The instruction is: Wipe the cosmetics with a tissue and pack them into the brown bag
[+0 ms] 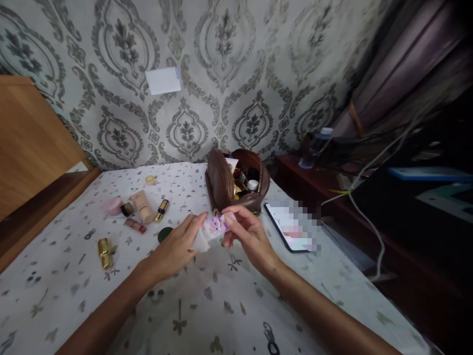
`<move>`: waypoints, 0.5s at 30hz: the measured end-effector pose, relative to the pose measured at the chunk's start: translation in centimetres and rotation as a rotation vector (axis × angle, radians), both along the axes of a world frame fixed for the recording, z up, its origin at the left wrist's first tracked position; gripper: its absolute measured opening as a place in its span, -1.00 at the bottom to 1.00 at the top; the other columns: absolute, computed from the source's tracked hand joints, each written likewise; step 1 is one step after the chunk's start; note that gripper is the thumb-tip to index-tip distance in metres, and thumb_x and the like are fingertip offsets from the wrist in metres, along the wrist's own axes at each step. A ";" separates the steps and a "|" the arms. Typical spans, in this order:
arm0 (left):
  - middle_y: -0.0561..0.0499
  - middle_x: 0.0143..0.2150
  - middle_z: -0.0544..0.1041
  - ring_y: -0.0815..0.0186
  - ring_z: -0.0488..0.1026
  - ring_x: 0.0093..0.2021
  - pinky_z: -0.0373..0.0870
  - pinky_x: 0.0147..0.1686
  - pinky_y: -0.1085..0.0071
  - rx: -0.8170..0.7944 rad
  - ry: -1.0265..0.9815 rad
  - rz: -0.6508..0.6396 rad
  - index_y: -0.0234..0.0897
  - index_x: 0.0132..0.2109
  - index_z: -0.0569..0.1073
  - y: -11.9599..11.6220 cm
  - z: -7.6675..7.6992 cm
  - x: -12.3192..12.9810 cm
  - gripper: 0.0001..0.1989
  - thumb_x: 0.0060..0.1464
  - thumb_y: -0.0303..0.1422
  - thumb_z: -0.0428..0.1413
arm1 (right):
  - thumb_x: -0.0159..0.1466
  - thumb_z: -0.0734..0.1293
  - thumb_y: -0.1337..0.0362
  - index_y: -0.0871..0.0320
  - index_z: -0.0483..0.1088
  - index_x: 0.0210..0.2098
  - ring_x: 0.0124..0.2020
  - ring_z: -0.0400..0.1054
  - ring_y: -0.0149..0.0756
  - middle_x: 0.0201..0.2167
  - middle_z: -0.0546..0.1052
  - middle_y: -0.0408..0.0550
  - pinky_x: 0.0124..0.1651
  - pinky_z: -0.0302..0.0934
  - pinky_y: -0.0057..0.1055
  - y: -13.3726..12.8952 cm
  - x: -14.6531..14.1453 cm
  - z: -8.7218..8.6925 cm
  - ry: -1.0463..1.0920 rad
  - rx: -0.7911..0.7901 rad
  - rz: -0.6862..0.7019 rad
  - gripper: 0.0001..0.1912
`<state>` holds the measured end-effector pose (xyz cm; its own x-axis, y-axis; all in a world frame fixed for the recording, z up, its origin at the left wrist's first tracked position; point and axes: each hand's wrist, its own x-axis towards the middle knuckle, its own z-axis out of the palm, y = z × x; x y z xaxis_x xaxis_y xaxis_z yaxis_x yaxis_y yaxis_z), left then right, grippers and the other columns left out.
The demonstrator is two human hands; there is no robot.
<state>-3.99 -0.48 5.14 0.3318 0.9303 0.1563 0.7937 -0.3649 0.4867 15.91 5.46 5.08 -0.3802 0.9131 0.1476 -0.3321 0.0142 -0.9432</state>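
Observation:
Between my two hands, just in front of the brown bag, is a small purple and pink printed packet (217, 225). My left hand (176, 246) is closed on a white tissue-like piece (200, 241) at the packet's left end. The fingers of my right hand (246, 229) pinch the packet's right end. The bag (221, 182) stands open, with several small cosmetic items inside, among them a white-capped jar (253, 185). A dark round item (164, 234) lies beside my left hand, partly hidden by it.
On the patterned cloth (207, 315) at the left lie a gold tube (105, 254), a beige tube (142, 206), a pink round item (113, 206) and a gold lipstick (162, 210). A phone (290, 227) lies at the right. Beyond it stands a bottle (315, 148) near cables.

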 end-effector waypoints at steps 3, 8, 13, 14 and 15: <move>-0.17 0.35 0.22 0.05 0.29 0.27 0.40 0.12 0.13 0.020 -0.002 -0.072 -0.04 0.42 -0.16 1.5 1.2 1.5 -0.16 0.07 -0.61 -0.08 | 0.19 0.44 0.04 0.12 0.42 -0.25 -0.66 0.33 -0.52 -0.44 0.47 -0.21 -0.61 0.23 -0.53 1.2 3.6 2.5 -0.053 0.146 -0.160 -0.70; -0.26 0.24 0.33 0.09 0.43 0.14 0.50 0.00 0.13 0.119 0.056 -0.139 -0.23 0.42 -0.16 5.4 3.3 6.2 -0.13 -0.03 -0.70 -0.15 | 0.15 0.48 0.06 0.06 0.44 -0.27 -0.59 0.38 -0.41 -0.44 0.50 -0.17 -0.53 0.30 -0.43 4.2 8.8 7.1 -0.169 0.288 -0.416 -0.73; -0.33 0.26 0.33 0.04 0.45 0.12 0.54 -0.05 0.10 0.111 0.232 -0.161 -0.41 0.38 -0.08 8.2 2.8 9.0 -0.17 -0.06 -0.72 -0.13 | 0.10 0.52 0.17 0.07 0.46 -0.26 -0.54 0.40 -0.39 -0.43 0.52 -0.14 -0.45 0.33 -0.39 7.6 10.0 9.6 -0.305 0.407 -0.407 -0.74; -0.33 0.27 0.32 0.04 0.47 0.11 0.56 -0.09 0.11 0.094 0.281 -0.169 -0.42 0.37 -0.03 8.3 2.5 9.1 -0.19 -0.08 -0.72 -0.12 | 0.09 0.52 0.18 0.08 0.46 -0.25 -0.53 0.41 -0.38 -0.41 0.52 -0.13 -0.44 0.34 -0.38 8.3 9.9 9.7 -0.340 0.418 -0.373 -0.73; -0.32 0.29 0.32 0.04 0.48 0.10 0.57 -0.14 0.13 0.091 0.329 -0.175 -0.42 0.36 0.01 8.4 2.1 9.1 -0.19 -0.09 -0.73 -0.13 | 0.08 0.52 0.19 0.08 0.47 -0.24 -0.52 0.41 -0.38 -0.40 0.52 -0.13 -0.44 0.35 -0.37 8.9 9.7 9.8 -0.370 0.423 -0.339 -0.72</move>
<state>5.14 7.89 7.24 0.5307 0.8423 0.0946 0.8240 -0.5388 0.1750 25.62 14.35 14.91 -0.1765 0.8831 0.4348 0.1016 0.4557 -0.8843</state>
